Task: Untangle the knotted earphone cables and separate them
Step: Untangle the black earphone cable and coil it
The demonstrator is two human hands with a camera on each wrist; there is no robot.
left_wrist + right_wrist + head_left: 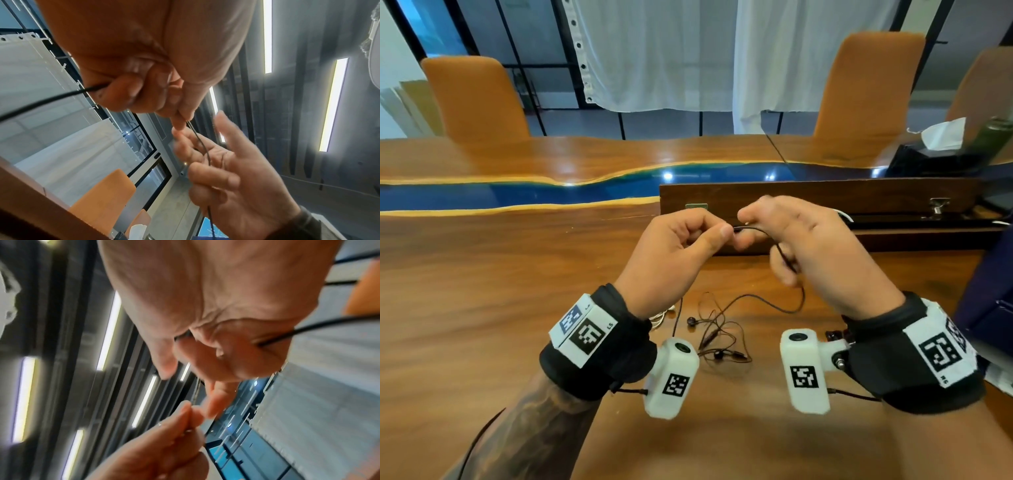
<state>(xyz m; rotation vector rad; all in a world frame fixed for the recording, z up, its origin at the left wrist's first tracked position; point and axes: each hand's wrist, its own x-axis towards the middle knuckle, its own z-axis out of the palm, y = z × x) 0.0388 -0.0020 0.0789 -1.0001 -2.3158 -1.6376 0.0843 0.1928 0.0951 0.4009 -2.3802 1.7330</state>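
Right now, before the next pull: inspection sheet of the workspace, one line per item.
Surface: wooden table with a blue resin strip, glossy.
Job's things: black earphone cable lifted between both hands; its slack droops to a tangle of earbuds and thin wires lying on the table.
Clutter: a pale cable partly hidden beside the left wrist; long wooden box; tissue box; dark bottle.
Grippers: left hand pinches the cable between thumb and finger; right hand has fingers curled round it.
Cables: thin camera leads at both wrists.
Surroundings: orange chairs, white curtains, glass partition.
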